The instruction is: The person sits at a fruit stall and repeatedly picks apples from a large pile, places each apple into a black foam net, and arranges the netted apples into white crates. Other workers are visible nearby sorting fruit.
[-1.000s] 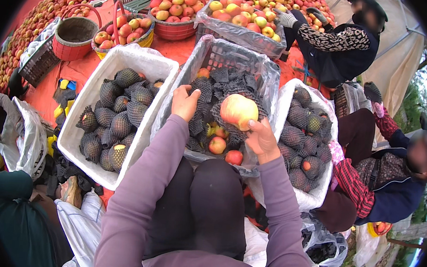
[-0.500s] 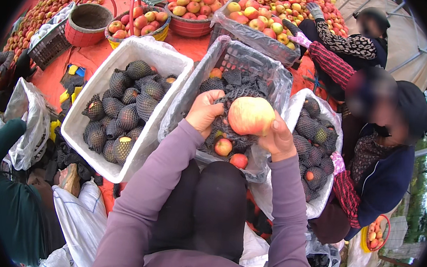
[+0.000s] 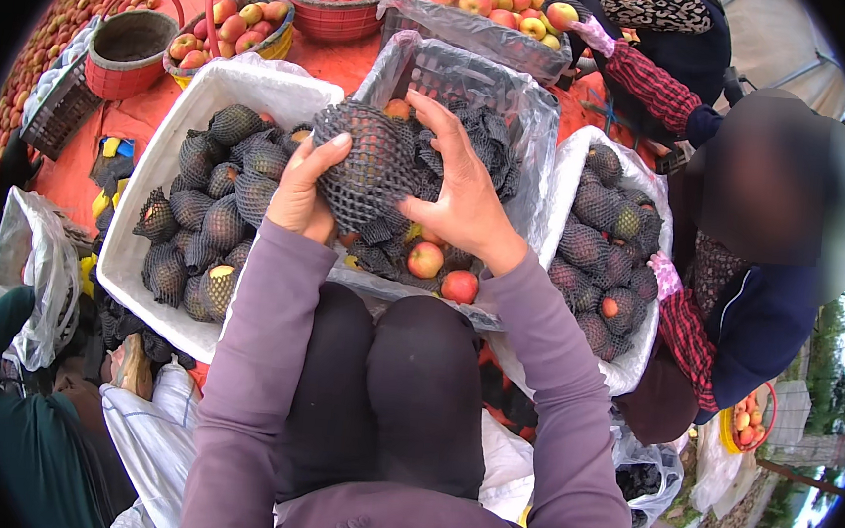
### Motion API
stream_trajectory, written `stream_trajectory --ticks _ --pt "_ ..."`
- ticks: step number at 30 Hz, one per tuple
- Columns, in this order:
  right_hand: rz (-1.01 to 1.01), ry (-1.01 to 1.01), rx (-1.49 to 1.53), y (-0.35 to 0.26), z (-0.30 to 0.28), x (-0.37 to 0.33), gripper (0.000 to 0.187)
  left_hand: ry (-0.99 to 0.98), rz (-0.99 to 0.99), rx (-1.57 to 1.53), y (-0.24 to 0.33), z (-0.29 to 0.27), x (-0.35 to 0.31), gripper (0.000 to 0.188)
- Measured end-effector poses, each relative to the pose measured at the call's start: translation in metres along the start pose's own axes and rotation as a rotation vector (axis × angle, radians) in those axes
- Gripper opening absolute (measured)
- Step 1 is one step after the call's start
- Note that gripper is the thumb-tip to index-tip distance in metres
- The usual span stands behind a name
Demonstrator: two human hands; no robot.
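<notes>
The netted apple is raised over the left side of the lined grey crate. The left hand clasps its left side, fingers curled around it, apparently to steady it. The right hand is spread wide at the opposite side, clasping nothing; thumb contact cannot be confirmed. Loose black nets and bare apples lie below, presumably for short reach. 2 white crates, left and right, flank them, containing netted fruit.
</notes>
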State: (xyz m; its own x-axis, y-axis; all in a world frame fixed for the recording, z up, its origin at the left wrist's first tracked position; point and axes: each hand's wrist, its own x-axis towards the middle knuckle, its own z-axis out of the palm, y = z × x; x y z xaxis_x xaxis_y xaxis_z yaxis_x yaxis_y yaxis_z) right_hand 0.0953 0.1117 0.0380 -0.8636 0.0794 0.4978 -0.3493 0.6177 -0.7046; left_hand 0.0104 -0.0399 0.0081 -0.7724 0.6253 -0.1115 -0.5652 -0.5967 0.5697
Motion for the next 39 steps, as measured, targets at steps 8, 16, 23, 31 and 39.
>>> stream_trajectory --ticks 8,16,23,31,39 --pt "0.020 -0.754 -1.029 0.176 0.012 -0.112 0.011 0.705 0.245 1.596 0.133 -0.274 -0.032 0.065" --pt "0.376 -0.228 -0.447 0.096 -0.037 -0.058 0.022 -0.096 -0.035 1.163 0.030 -0.018 -0.009 0.035" --pt "0.435 -0.021 0.501 0.016 -0.050 -0.027 0.013 -0.388 -0.006 0.972 -0.037 0.044 0.019 0.044" --pt "0.404 0.177 0.493 -0.001 -0.041 -0.026 0.011 0.038 0.560 1.489 -0.034 0.046 0.002 0.028" --pt "-0.159 -0.032 -0.811 -0.026 -0.021 -0.028 0.031 0.187 0.341 0.533 -0.041 0.028 0.013 0.014"
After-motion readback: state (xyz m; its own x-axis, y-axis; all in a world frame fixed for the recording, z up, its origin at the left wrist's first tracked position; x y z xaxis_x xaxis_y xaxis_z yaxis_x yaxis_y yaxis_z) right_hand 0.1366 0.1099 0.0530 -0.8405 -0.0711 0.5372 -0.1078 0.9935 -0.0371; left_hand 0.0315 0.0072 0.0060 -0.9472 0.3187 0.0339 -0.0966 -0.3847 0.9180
